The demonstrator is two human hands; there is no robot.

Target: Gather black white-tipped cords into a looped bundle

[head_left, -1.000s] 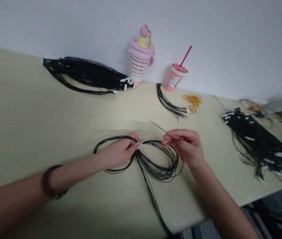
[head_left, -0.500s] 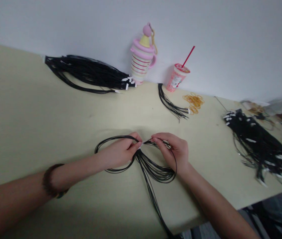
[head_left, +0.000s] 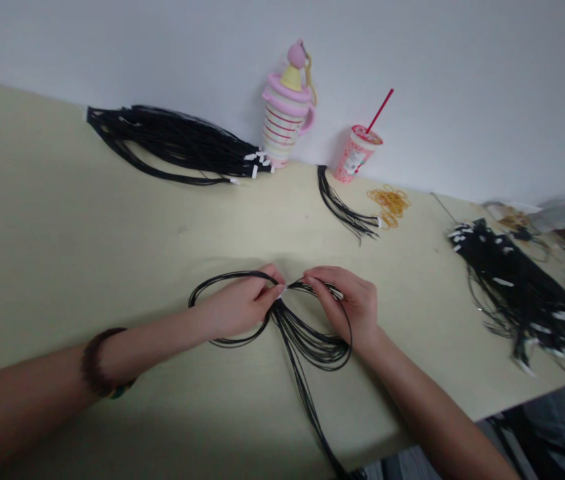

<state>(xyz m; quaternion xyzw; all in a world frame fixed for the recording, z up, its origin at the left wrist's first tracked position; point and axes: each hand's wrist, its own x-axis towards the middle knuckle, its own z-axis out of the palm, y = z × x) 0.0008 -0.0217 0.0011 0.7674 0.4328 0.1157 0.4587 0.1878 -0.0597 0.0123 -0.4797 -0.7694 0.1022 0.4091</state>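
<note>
Thin black wires (head_left: 307, 337) lie looped between my hands, with one loop around each side and a long tail running down over the table's front edge. My left hand (head_left: 250, 303) pinches the bundle where the loops meet, at a small white connector (head_left: 282, 289). Close to its right, my right hand (head_left: 347, 300) is closed, thumb and fingertips pinching a single black wire just beside the connector. The fingers hide part of the connector and the wire ends.
Along the wall lie a large bundle of black cables (head_left: 177, 143), a pink-lidded cup (head_left: 285, 113), a pink drink cup with straw (head_left: 357, 153), a short wire bundle (head_left: 342, 207) and yellow rubber bands (head_left: 389, 202). A big cable pile (head_left: 517, 280) is on the table's (head_left: 87, 253) right.
Both hands keep their grip at nearly the same spot. The view has shifted very slightly; the wire loops barely move.
</note>
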